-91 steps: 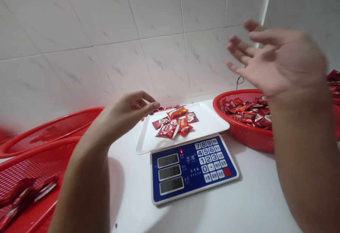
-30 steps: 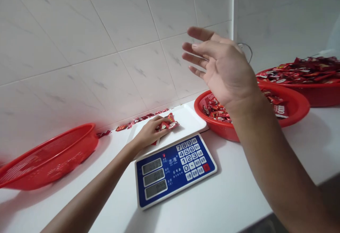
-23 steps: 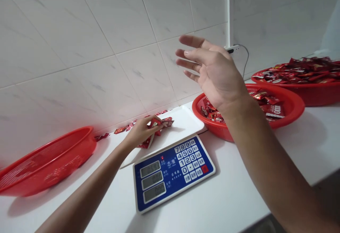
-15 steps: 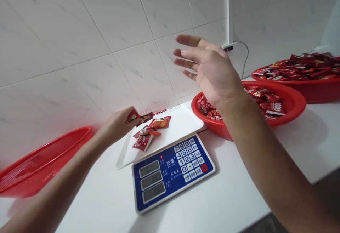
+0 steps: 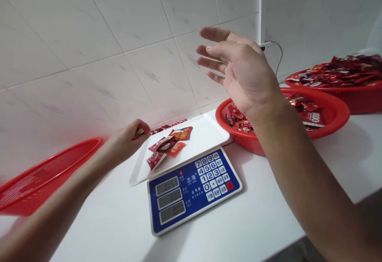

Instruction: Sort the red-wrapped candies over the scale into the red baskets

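Head view showed the left hand (image 5: 123, 144) at centre left of the frame, its fingers closed on one red packet (image 5: 140, 130), of which only a corner stuck out past the fingertips. Hand and packet hung just beside the left end of the white weighing tray (image 5: 205, 132), near the middle of the picture. On that tray lay a small heap of packets (image 5: 167, 146). Four could be told apart, but some overlapped, so the true count may have been higher.

The tray belonged to one scale, whose blue panel (image 5: 193, 188) faced the lower centre of the frame. It had three grey displays stacked at its left, a keypad at its right and one small red lamp lit at the top. Behind the tray, at the foot of the wall, ran a short row of loose packets (image 5: 167, 126), too small to count.

The right hand (image 5: 241, 75) was raised in the upper centre, empty, fingers spread apart and touching nothing.

Three red baskets stood on the white counter (image 5: 268, 214). The near basket (image 5: 337, 114) sat at right centre behind the right forearm, with packets in its bottom. The far basket (image 5: 364, 94) was at the right edge, heaped full. The left basket (image 5: 44, 170) was at the left edge. One cable (image 5: 279, 55) hung down the tiled wall (image 5: 89, 35) at upper right.
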Available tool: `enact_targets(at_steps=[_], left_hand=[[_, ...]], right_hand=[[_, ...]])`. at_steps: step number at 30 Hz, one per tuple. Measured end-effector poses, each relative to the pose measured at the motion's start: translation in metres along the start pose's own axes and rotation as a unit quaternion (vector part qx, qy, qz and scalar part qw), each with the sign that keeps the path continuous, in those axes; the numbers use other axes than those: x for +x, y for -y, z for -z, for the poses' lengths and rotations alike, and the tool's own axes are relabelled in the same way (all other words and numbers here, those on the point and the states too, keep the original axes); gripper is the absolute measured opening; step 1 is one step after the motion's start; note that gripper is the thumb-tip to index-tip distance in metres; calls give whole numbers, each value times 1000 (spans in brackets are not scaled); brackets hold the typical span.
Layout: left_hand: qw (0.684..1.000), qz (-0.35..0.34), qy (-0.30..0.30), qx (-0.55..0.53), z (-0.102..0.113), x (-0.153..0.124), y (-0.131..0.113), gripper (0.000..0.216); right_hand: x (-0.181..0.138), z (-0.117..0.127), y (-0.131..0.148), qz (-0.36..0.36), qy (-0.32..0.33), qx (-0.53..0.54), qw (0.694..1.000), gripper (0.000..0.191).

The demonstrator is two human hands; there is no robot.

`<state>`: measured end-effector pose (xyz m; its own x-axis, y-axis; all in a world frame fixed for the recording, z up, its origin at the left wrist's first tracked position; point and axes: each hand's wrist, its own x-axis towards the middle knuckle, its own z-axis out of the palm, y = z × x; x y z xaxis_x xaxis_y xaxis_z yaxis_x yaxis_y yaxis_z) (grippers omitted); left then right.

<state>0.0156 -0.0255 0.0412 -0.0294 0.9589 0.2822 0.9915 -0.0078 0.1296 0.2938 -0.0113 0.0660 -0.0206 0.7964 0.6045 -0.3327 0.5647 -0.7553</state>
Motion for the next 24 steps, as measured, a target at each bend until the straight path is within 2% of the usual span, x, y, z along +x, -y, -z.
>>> enact_targets(at_steps=[3,5,6,8,10,11,13,17,19,24], left_hand=[[992,55,105,42,-8,-9,3,55],[985,65,145,64,-22,-15,4,71],[985,65,140,79,-30,-18,4,77],[989,54,88,103,-46,-21,1,93],[996,21,38,75,-58,-17,-3,104],[998,1,34,49,-63,-13,-6,107],[997,-37,72,15,-68,-1,-11,103],[980,-110,164,36,-70,17,-22,86],[980,-135,146,31,-71,17,-26,75],[989,-144,28,18,-71,3,-25,51]], right_hand=[[0,0,1,3,6,-6,1000,20],[-1,-1,0,4,8,-8,1000,19],[-1,-1,0,4,7,-6,1000,19],[-3,-2,-1,14,11,4,1000,20],[-4,-2,-1,23,24,13,999,23],[-4,-2,-2,25,27,14,999,24],[-4,-3,-3,19,23,6,1000,25],[-3,-4,-3,12,16,11,1000,24],[-4,-3,-2,11,17,20,1000,23],[-5,-2,0,18,24,9,1000,25]])
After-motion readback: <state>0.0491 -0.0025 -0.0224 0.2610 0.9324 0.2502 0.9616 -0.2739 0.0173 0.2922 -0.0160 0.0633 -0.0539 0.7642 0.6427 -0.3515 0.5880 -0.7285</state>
